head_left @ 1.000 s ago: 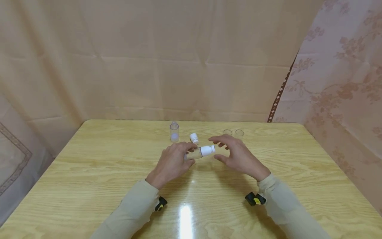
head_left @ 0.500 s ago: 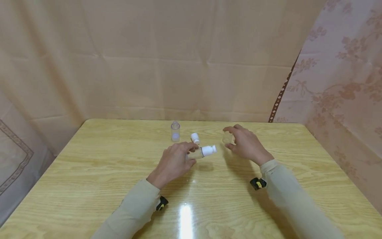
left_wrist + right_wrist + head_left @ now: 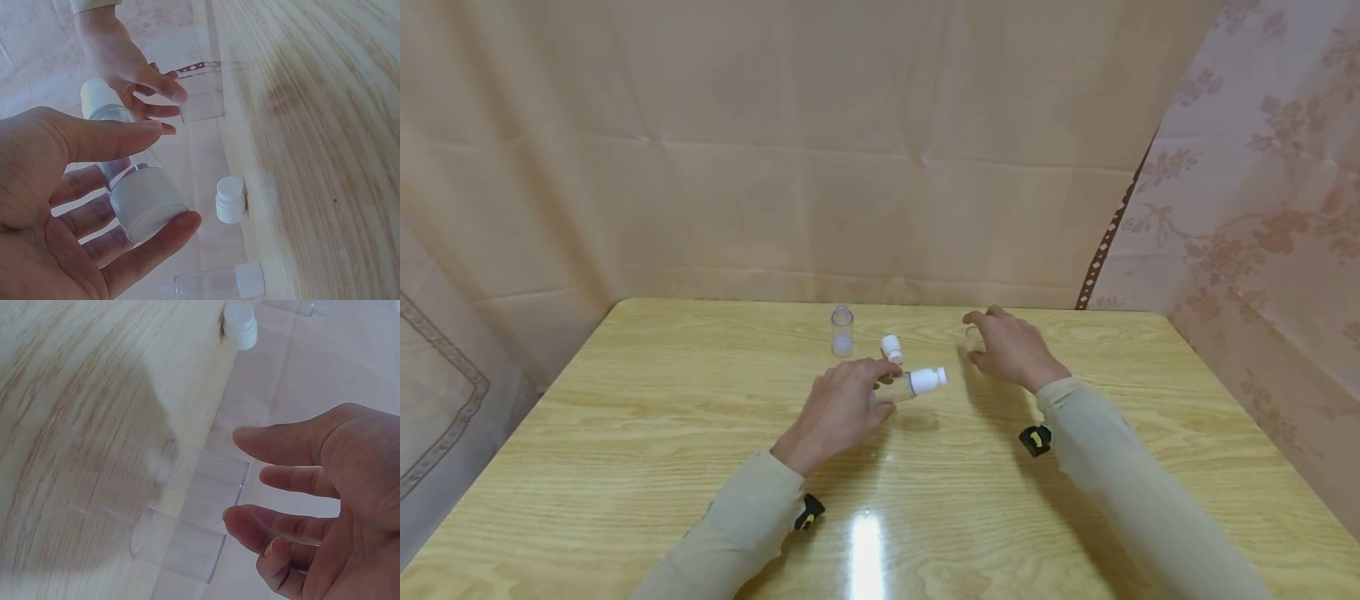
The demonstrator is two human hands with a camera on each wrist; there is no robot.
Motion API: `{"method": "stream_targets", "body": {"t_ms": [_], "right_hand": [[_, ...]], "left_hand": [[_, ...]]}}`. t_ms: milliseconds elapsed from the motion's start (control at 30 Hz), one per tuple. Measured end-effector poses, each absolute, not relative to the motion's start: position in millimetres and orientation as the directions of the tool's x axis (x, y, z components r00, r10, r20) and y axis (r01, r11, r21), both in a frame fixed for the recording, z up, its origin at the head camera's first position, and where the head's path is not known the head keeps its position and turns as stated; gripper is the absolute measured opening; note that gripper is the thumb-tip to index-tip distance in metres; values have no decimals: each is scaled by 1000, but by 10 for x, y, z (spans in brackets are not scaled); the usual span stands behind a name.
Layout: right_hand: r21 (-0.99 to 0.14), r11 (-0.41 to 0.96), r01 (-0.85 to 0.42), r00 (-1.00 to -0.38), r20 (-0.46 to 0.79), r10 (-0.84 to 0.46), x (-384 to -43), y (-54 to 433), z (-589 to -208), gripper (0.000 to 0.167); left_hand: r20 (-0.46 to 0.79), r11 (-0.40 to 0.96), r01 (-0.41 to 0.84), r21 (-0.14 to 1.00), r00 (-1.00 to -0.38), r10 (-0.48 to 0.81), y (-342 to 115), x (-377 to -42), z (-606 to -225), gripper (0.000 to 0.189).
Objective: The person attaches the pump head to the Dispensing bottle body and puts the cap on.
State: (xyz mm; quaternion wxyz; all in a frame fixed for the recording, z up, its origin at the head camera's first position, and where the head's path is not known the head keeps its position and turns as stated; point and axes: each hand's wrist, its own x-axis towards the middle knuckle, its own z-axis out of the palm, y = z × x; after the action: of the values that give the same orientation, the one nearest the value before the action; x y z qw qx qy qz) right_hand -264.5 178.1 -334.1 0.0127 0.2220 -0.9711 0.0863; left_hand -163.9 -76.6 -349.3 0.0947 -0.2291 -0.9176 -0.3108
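Note:
My left hand (image 3: 842, 404) grips a clear bottle (image 3: 897, 389) with a white collar at its top, tilted to the right above the table. In the left wrist view its white base (image 3: 147, 203) lies between thumb and fingers. My right hand (image 3: 1011, 350) reaches over two clear cylindrical caps. Thumb and fingers stand apart beside the nearer clear cap (image 3: 209, 475); whether they touch it I cannot tell. The other clear cap (image 3: 181, 550) stands alongside, hidden by the hand in the head view.
A second clear bottle (image 3: 842, 332) stands upright towards the back of the wooden table (image 3: 662, 400). Right of it is a small white stepped piece (image 3: 891, 347), perhaps a bottle top. A beige curtain (image 3: 850, 167) hangs behind the table.
My right hand has moved away from the held bottle, right and back, to the clear caps. The left hand has kept its hold on the bottle almost without moving.

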Motion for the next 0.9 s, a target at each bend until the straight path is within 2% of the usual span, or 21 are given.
{"method": "stream_targets", "body": {"t_ms": [467,900], "right_hand": [[-119,918,-378,-924,-10,-382,-2751,1718,-3420,50],[-119,918,-378,-925,-6,-381,-2788,1711,-3468,40]], "left_hand": [[319,705,485,518,-874,366,-763,-1638,-3505,41],[315,716,477,510,-878,360,-754,-1641,-3508,39]]}}
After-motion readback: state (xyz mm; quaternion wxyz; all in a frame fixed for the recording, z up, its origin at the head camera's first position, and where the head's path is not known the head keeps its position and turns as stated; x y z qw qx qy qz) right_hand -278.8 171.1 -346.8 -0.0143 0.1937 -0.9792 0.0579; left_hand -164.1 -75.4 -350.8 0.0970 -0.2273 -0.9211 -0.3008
